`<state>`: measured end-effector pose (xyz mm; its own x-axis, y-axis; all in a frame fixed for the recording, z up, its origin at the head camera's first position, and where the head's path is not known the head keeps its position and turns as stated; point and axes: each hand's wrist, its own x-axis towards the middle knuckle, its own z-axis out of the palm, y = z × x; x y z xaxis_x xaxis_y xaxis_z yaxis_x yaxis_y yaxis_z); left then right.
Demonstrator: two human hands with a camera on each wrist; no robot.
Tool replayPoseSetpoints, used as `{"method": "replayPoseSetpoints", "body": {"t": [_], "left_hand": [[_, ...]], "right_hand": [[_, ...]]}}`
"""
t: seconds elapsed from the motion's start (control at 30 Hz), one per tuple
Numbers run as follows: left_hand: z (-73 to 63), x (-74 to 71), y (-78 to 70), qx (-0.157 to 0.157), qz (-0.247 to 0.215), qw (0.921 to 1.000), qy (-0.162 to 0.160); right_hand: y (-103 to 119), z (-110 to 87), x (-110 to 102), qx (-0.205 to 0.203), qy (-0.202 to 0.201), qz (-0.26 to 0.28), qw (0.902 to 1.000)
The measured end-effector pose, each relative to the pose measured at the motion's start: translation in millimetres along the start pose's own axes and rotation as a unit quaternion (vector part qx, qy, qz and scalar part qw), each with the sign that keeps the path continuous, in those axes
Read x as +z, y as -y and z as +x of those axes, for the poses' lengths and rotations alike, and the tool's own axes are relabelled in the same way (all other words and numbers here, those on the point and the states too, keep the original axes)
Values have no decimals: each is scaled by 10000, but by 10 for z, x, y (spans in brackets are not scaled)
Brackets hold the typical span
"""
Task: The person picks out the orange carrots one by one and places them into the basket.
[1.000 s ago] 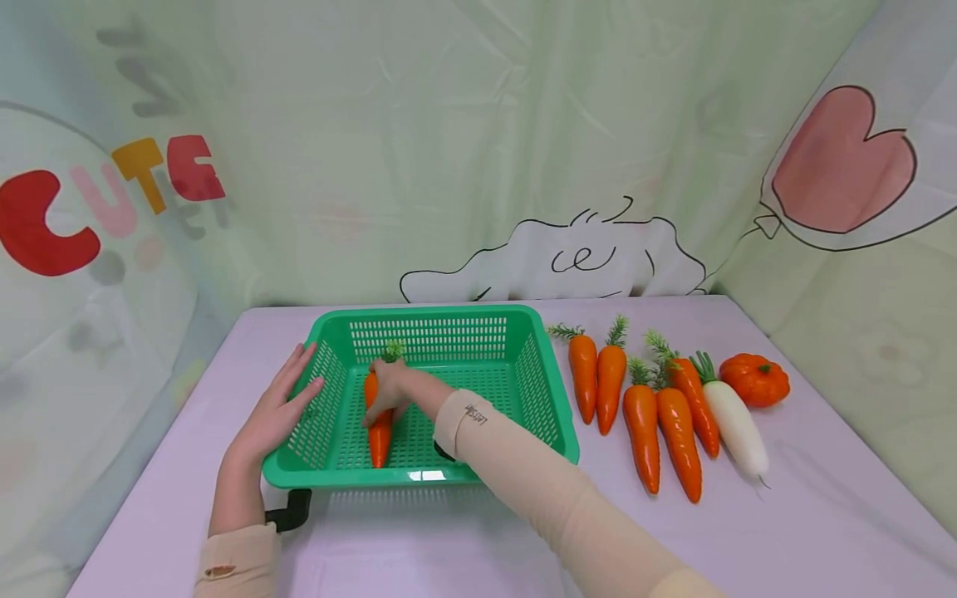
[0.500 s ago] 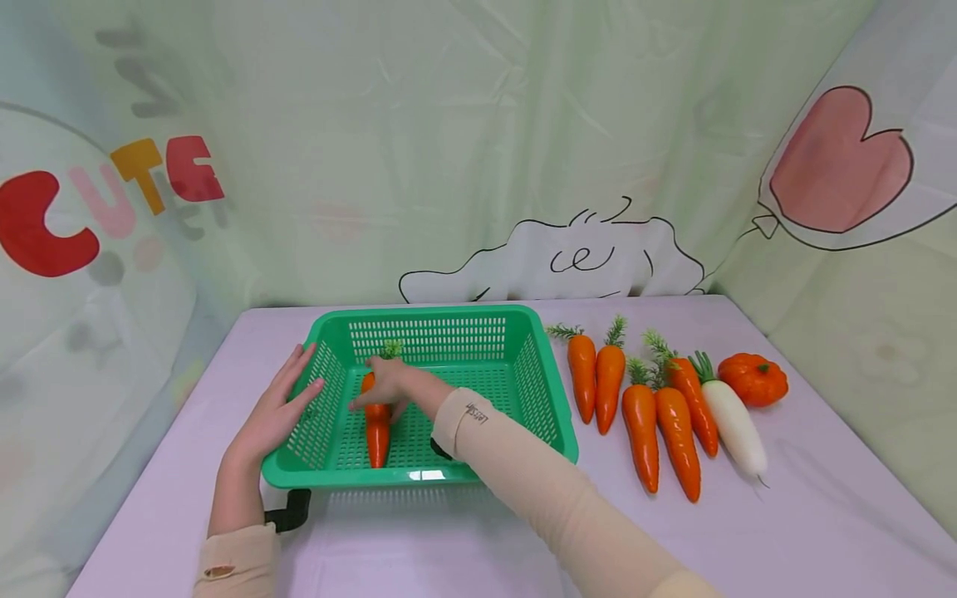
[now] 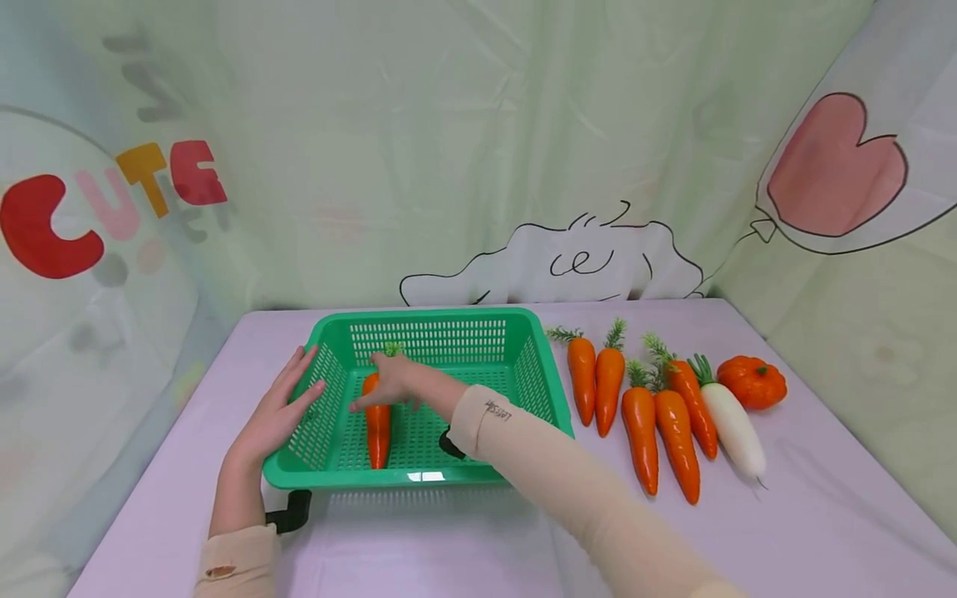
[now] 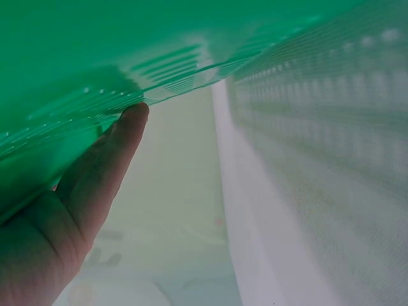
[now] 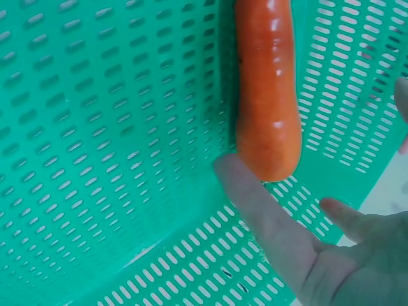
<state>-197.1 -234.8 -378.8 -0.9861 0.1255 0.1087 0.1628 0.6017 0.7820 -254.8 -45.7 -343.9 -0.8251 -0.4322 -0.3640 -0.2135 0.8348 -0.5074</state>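
Left hand (image 3: 280,411) with straight, spread fingers against the left edge of the green basket (image 3: 359,479). Right hand (image 3: 399,382) inside the same basket, fingers extended and parted, above an orange carrot (image 3: 378,436); contact impossible to tell. Carrot on the basket floor near the left edge, leafy top toward the far edge, tip toward the near one. On the worktop (image 3: 404,548), between basket and right edge, five more carrots (image 3: 641,436), a white radish (image 3: 736,428) beside them, and, toward the far right corner, a small pumpkin (image 3: 752,384).
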Motion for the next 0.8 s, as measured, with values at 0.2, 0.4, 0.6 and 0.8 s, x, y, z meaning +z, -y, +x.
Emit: {"method": "replayPoseSetpoints", "body": {"t": [0.2,0.4,0.6,0.8], "left_hand": [[-14,1,-6,-19,-24,10000,-3],[-11,1,0,52,-22,10000,-7],[-8,0,3,24,-54,10000,-16],[-6,5,0,-8,-75,10000,-41]], "right_hand": [[-9,-120,-89,-284,-72,-298,9991],[-30,-235,-203,-642,-149,-135,9977],[-72,-331,-288,-856,-162,-98,9961],[-130,-400,-364,-1034,-97,-53,9946]]}}
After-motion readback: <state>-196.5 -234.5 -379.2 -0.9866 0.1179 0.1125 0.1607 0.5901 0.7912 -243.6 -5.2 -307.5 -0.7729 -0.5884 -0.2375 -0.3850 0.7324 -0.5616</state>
